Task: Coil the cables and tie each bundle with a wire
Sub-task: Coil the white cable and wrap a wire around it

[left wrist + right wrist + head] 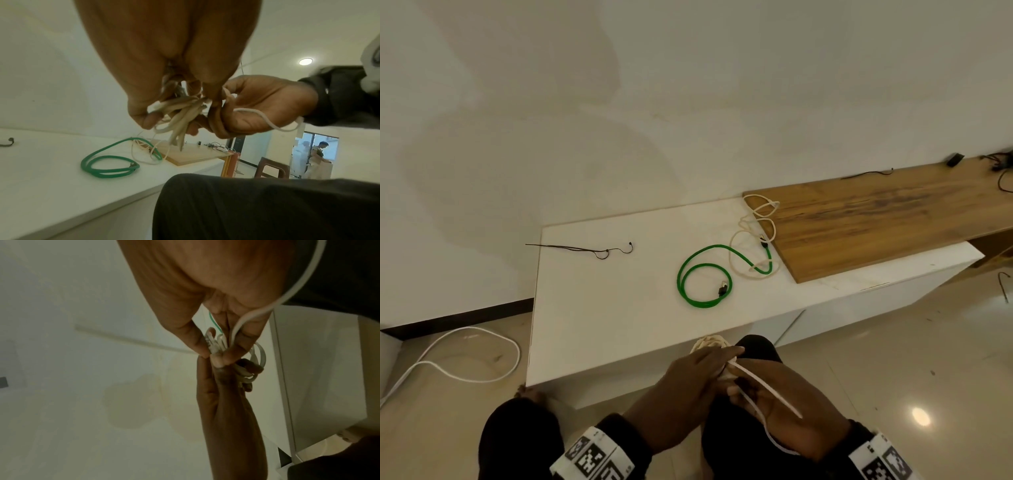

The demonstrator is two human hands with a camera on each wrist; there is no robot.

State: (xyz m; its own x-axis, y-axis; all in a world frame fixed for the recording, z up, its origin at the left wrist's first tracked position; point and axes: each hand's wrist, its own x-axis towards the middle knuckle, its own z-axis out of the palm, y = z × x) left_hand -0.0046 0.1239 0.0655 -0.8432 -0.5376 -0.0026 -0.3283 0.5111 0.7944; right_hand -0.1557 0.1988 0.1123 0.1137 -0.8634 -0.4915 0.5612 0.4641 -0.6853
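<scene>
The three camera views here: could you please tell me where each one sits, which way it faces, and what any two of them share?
Head: worn high, looking forward and down at the white table; shows left hand, right hand, both sleeves.
Left wrist: along the left hand toward the white cable bundle; shows the right hand, a dark-clad knee.
Right wrist: along the right hand's fingers, pinching the bundle; shows the left hand.
Shared: head and left wrist both show the green cable.

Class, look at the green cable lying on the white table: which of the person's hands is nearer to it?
Left. The left hand sits below the green cable; the right hand is further back and rightward.
</scene>
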